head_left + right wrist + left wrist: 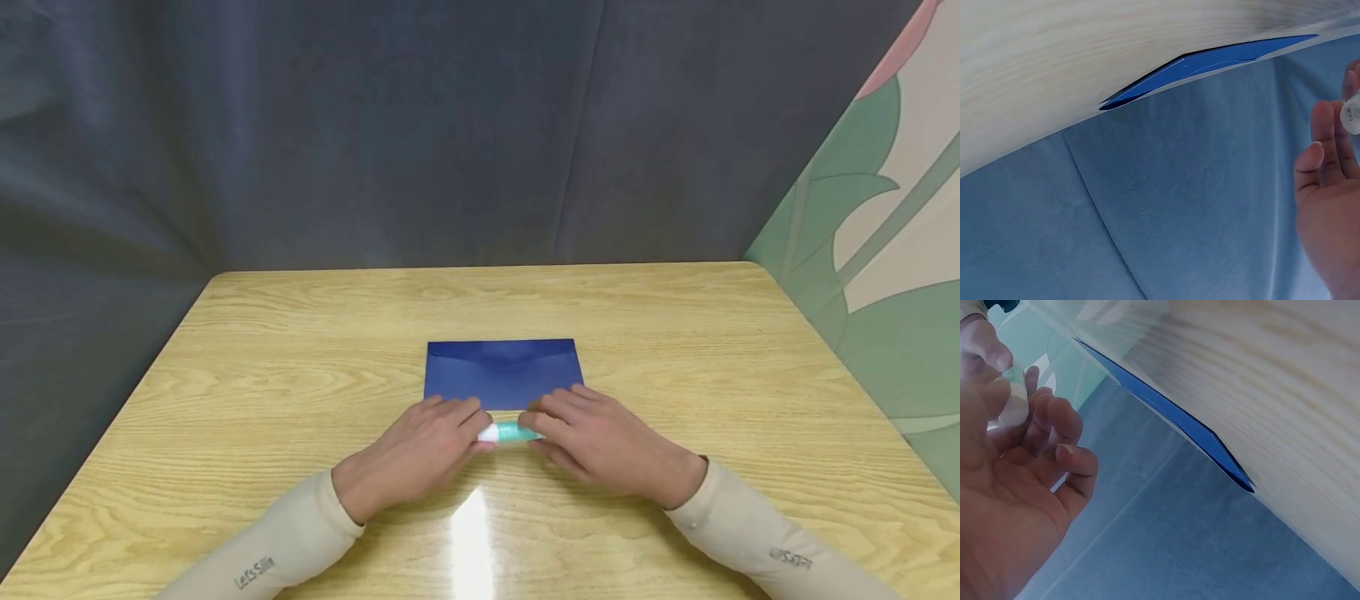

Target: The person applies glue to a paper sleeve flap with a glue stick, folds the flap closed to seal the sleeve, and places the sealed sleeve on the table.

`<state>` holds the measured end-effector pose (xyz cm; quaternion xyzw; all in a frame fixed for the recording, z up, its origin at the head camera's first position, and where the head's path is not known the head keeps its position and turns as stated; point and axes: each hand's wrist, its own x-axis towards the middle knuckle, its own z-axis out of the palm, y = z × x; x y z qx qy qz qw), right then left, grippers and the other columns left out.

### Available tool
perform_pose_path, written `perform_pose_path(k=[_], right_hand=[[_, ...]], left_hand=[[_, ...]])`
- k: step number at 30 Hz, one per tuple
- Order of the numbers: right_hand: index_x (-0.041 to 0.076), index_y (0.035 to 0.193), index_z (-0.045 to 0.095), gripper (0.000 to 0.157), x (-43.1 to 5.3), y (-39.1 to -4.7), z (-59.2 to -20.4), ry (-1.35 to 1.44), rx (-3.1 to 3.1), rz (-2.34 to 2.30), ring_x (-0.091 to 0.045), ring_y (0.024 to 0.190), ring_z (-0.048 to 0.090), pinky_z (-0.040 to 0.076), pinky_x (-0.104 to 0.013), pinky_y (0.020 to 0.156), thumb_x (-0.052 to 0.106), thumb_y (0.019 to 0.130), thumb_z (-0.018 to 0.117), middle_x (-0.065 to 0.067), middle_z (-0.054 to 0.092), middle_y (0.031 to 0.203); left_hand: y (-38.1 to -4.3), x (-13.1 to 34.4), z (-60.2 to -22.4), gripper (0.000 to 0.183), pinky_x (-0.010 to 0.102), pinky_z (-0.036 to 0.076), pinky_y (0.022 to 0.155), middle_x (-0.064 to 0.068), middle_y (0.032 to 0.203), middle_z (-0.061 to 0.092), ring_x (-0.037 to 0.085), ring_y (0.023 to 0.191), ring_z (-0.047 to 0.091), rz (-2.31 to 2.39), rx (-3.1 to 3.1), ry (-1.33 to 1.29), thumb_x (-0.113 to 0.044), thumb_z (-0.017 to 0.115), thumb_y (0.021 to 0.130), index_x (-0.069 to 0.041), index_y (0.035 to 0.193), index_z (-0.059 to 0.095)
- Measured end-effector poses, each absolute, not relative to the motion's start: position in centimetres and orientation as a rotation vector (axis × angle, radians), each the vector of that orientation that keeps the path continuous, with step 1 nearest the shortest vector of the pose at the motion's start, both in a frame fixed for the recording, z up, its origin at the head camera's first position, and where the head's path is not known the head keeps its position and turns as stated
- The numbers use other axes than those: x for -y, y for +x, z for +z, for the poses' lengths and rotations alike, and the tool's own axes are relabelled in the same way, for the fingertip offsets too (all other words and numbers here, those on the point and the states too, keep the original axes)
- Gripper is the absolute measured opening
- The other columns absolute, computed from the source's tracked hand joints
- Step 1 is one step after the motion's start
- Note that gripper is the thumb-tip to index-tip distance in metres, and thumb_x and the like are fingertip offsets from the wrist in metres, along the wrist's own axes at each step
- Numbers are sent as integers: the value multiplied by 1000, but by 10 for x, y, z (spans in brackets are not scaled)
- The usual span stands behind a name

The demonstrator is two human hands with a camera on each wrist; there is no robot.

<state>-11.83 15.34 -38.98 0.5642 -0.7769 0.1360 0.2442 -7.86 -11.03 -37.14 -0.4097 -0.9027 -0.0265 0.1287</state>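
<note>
A glue stick (513,432) with a teal barrel and white ends lies crosswise between the two hands, in front of the envelope. My left hand (423,446) pinches its white left end between thumb and fingers. On the other side, my right hand (607,437) grips the teal right end. In the right wrist view, small print shows on the white end (1352,117). Just beyond the hands a dark blue envelope (504,375) lies flat, its flap side up and the flap edge along the far side. Fingers of both hands overlap its near corners in the head view.
The wood-grain table (300,333) carries a bright light reflection near its front. Dark curtain cloth (420,133) hangs behind and to the left. A panel with green leaf patterns (900,333) stands along the right edge.
</note>
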Motion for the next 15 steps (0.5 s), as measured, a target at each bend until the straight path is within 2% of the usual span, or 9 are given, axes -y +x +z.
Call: perform_pose_path(k=[3,6,10,15], right_hand=[[19,117,63,18,-153,-118,-390,1556,2093,363,-8,76,52,40,-24,67,21,100,57,7,63,99],[21,117,65,28,-152,-119,-389,1556,2063,337,-9,75,53,41,-25,68,24,108,38,7,63,97],[21,116,66,32,-152,-119,-388,1544,2035,326,-11,76,55,44,-28,72,23,109,35,6,64,94],[21,115,66,32,-155,-121,-389,1499,2066,298,-14,76,57,45,-30,74,20,108,35,4,64,90]], left_hand=[[-78,111,-371,21,20,23,58,-10,78,42,6,62,35,-88,2616,-1198,-37,56,102,-19,91,56],[-78,111,-370,22,20,25,59,-10,77,43,5,63,35,-109,2610,-1195,-37,56,102,-19,90,57],[-78,110,-370,21,20,32,59,-10,77,47,5,64,39,-165,2632,-1162,-37,58,101,-18,93,61],[-79,110,-370,26,20,46,62,-7,84,60,4,69,49,-297,2747,-1050,-35,60,100,-10,106,67]])
